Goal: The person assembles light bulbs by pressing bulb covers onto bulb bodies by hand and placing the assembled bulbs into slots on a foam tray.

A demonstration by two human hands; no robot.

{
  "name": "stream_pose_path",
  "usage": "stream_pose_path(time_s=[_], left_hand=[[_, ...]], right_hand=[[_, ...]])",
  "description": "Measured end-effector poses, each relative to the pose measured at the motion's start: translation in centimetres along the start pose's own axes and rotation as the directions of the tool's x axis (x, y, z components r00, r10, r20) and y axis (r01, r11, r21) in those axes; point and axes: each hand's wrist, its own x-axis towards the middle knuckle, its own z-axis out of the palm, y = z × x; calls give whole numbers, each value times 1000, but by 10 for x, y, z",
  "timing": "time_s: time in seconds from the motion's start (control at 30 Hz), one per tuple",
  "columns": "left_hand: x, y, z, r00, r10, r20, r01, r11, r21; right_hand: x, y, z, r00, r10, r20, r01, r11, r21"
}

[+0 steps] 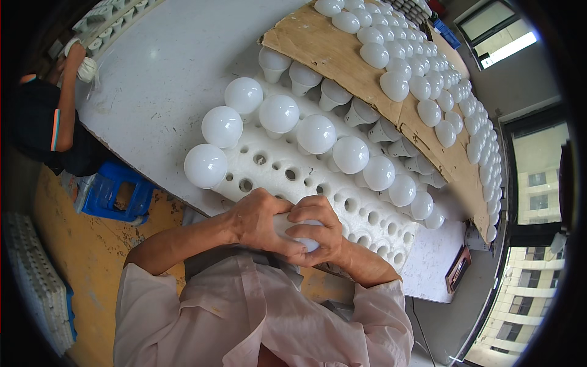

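Note:
Close to my body, my left hand point(260, 221) and my right hand point(319, 226) are both closed around one white light bulb point(307, 243). Their fingers cover most of it, so its base is hidden. Just beyond my hands lies a white foam tray point(269, 182) with rows of round holes. Several bulbs with glossy white domes stand upright in it, such as the bulb point(206, 166) at its left end and another bulb point(350, 155) in the row behind. The holes nearest me hold no bulbs.
A brown cardboard sheet point(306, 40) bearing many white bulb domes point(394, 85) overhangs more bulbs behind the tray. The pale table point(177, 55) extends left, where another person's arm point(68, 98) reaches in. A blue plastic stool point(125, 192) stands on the floor. Windows point(538, 174) are at right.

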Motion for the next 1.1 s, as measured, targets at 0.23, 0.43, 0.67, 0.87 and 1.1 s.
stream_pose_path(time_s=[0.23,0.43,0.67,0.87,1.1], left_hand=[[7,-26,5,994,-46,-102,35,994,-106],[-4,-33,10,900,148,-411,-94,985,147],[-29,-33,13,801,243,-547,-126,962,242],[-65,-44,9,690,384,-614,-287,923,255],[-88,-12,-41,609,544,-577,-415,839,352]], right_hand=[[-7,19,4,967,214,-139,-212,977,25],[-19,24,4,883,468,-5,-462,873,156],[-2,22,-12,929,371,14,-370,928,-34],[47,23,-10,982,181,47,-155,929,-337],[69,34,9,958,248,143,-171,896,-411]])
